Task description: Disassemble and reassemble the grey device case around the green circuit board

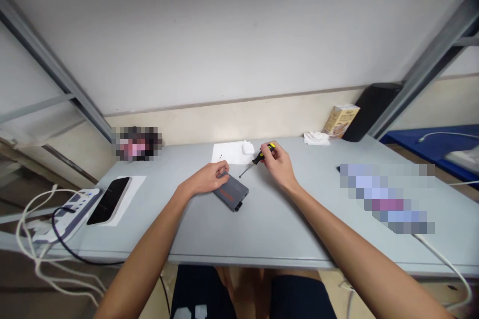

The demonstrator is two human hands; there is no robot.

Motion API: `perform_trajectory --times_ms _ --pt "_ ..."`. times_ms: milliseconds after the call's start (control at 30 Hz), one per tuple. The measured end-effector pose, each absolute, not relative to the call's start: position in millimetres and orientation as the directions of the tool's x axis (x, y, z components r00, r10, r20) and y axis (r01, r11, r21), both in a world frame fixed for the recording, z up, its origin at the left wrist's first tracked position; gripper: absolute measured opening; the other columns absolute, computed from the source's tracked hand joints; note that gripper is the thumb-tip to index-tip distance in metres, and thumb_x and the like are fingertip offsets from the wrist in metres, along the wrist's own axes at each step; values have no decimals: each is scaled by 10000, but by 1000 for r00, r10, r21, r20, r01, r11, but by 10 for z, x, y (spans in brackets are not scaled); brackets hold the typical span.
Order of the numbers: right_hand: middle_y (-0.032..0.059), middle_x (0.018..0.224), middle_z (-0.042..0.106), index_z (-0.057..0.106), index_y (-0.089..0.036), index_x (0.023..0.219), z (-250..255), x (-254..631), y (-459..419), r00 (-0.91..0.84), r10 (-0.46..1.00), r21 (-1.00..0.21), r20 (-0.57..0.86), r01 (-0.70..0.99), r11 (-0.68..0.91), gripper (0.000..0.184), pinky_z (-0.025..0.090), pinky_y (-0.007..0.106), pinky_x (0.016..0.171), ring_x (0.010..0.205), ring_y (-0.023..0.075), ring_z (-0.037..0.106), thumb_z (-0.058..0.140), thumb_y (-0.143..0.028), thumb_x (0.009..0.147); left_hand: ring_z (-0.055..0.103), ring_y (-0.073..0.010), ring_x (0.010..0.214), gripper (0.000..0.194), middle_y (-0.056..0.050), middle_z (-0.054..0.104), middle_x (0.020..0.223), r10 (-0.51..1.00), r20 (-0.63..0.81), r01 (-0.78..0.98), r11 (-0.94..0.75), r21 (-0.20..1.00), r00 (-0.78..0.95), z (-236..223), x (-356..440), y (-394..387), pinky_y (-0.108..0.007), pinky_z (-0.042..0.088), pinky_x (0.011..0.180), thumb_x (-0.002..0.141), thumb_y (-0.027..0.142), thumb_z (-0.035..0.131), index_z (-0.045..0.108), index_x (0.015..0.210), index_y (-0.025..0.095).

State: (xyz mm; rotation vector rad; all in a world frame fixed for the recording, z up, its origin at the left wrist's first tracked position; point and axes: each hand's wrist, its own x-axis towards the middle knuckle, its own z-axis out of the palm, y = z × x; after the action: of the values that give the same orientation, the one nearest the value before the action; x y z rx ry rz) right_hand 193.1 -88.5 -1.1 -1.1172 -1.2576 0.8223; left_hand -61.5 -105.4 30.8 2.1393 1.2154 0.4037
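Note:
A flat dark grey box-shaped device [234, 192] with reddish lettering lies on the grey desk [209, 232]. My left hand [208, 177] is closed on its far left end, thumb on top and fingers curled at the edge. In my right hand [277, 163] is a screwdriver [259, 156] with a black and yellow handle. Its thin shaft slants down to the left, and the tip is near the device's far right side; whether it touches the desk I cannot tell. Behind the device, a white paper [227, 152] bears a few tiny dark specks and a small white case [248, 147].
At left are a phone [110, 201] on paper and a power strip [71, 214] with tangled cables. A yellow carton [341, 120], a crumpled tissue [316, 138] and a tall black object [371, 112] stand at back right. Pixelated items lie at back left and right.

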Motion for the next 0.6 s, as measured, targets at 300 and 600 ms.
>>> perform_trajectory --times_ms 300,600 --pt "-16 653 647 616 -229 897 -30 1955 -840 243 932 -961 271 9 277 404 356 278 493 483 129 471 613 -632 921 487 -164 625 344 16 551 683 914 -137 761 -228 607 383 325 -619 -1032 -279 331 583 890 531 643 572 788 209" --pt "-1 721 695 647 -226 986 -90 1862 -872 114 954 -958 277 -50 284 466 390 274 461 444 118 486 632 -683 899 607 -186 787 260 -29 738 911 925 152 638 -352 685 348 10 -638 -868 -288 443 736 940 424 621 769 946 211"
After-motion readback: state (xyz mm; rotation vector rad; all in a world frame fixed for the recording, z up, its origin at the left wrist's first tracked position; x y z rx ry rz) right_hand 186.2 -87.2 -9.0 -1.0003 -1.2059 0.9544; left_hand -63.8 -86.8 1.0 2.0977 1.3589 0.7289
